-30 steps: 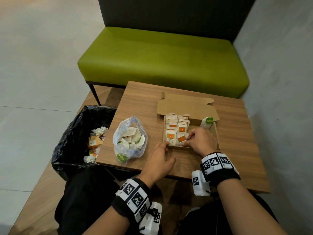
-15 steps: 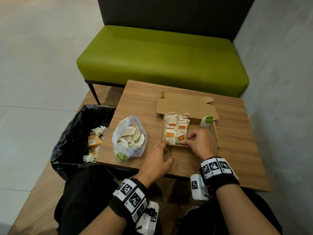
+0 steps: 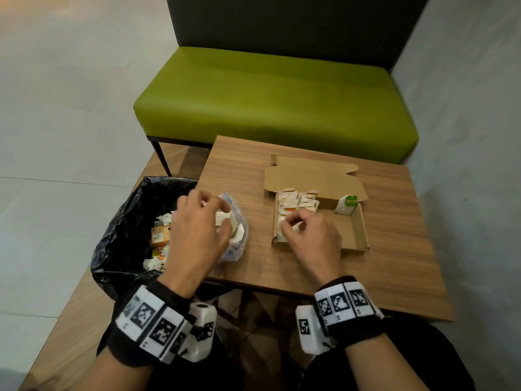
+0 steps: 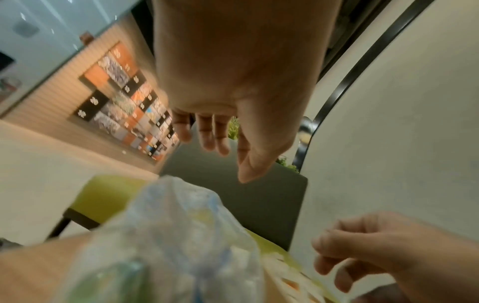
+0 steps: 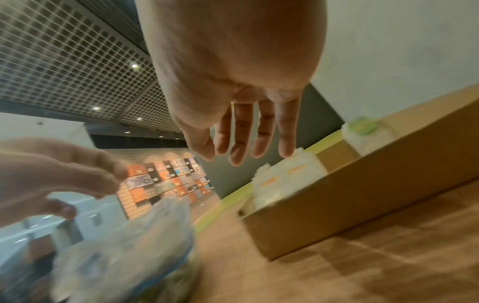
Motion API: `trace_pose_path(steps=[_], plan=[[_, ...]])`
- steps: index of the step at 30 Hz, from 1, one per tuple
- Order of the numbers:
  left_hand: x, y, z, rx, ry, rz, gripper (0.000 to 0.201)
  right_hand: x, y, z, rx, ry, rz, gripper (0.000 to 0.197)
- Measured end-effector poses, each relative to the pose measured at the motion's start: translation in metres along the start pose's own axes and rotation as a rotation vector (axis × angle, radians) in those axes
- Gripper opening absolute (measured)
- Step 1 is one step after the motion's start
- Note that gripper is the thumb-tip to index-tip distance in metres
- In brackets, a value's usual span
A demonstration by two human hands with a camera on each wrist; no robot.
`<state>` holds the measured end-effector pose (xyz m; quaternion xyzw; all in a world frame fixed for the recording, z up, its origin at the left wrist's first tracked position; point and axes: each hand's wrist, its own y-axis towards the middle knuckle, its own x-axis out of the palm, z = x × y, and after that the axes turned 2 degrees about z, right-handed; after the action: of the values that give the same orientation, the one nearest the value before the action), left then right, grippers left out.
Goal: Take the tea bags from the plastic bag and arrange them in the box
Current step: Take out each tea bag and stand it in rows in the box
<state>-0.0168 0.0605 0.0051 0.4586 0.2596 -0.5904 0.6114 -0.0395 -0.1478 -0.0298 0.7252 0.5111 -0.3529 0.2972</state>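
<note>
A clear plastic bag (image 3: 239,238) of tea bags lies on the left of the wooden table (image 3: 394,249). My left hand (image 3: 217,215) hovers over its mouth with relaxed fingers and holds nothing; the left wrist view shows that hand (image 4: 228,157) above the bag (image 4: 181,235). The open cardboard box (image 3: 355,235) holds rows of tea bags (image 3: 298,198) in its left half and one green-tagged tea bag (image 3: 348,204) at the back right. My right hand (image 3: 291,225) is over the box's front left corner. In the right wrist view its fingers (image 5: 259,147) hang straight and empty above the box (image 5: 337,205).
A bin lined with a black bag (image 3: 127,235) stands against the table's left edge and holds wrappers. A green bench (image 3: 276,103) runs behind the table and a grey wall (image 3: 465,136) stands on the right. The right half of the box floor is bare.
My left hand has moved from the box's front left corner leftwards to the plastic bag. My right hand has lifted off the tea bags and stays over the box front.
</note>
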Motion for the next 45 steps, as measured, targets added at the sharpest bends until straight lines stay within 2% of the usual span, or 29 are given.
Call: trace_pose_path(steps=[2, 5, 7, 9, 13, 15, 19, 23, 27, 32, 37, 41, 45], plan=[[-0.004, 0.005, -0.015, -0.063, 0.100, -0.077, 0.020, 0.014, -0.005, -0.021, -0.084, -0.002, -0.030, 0.020], [-0.001, 0.003, -0.023, -0.127, 0.191, -0.233, 0.029, 0.031, -0.005, -0.048, -0.169, -0.126, -0.077, 0.031], [0.003, 0.000, -0.024, -0.145, 0.234, -0.278, 0.034, 0.038, -0.001, -0.060, -0.201, -0.199, -0.106, 0.033], [0.005, -0.001, -0.024, -0.159, 0.231, -0.295, 0.038, 0.042, 0.002, -0.067, -0.230, -0.234, -0.116, 0.029], [0.004, 0.001, -0.026, -0.189, 0.193, -0.342, 0.051, 0.042, 0.008, -0.065, -0.274, -0.272, -0.101, 0.007], [0.001, 0.004, -0.026, -0.198, 0.169, -0.351, 0.057, 0.037, 0.007, -0.059, -0.280, -0.268, -0.069, 0.003], [0.000, 0.006, -0.027, -0.197, 0.167, -0.370, 0.062, 0.036, 0.002, -0.049, -0.260, -0.246, -0.049, 0.009], [0.007, 0.003, -0.023, -0.167, 0.120, -0.377, 0.061, 0.042, -0.005, -0.050, -0.350, -0.158, 0.007, 0.016], [0.014, -0.002, -0.019, -0.127, 0.062, -0.380, 0.062, 0.049, -0.007, -0.059, -0.437, -0.217, -0.057, 0.012], [0.013, -0.005, -0.011, -0.136, 0.001, -0.393, 0.060, 0.060, -0.001, -0.077, -0.363, -0.438, -0.242, 0.035], [0.010, -0.004, -0.010, -0.141, -0.015, -0.412, 0.061, 0.069, 0.005, -0.084, -0.321, -0.576, -0.247, 0.022], [0.011, -0.002, -0.012, -0.145, -0.021, -0.396, 0.064, 0.066, 0.004, -0.082, -0.347, -0.536, -0.225, 0.018], [0.015, 0.000, -0.014, -0.159, -0.022, -0.354, 0.071, 0.059, -0.004, -0.070, -0.395, -0.419, -0.134, 0.014]])
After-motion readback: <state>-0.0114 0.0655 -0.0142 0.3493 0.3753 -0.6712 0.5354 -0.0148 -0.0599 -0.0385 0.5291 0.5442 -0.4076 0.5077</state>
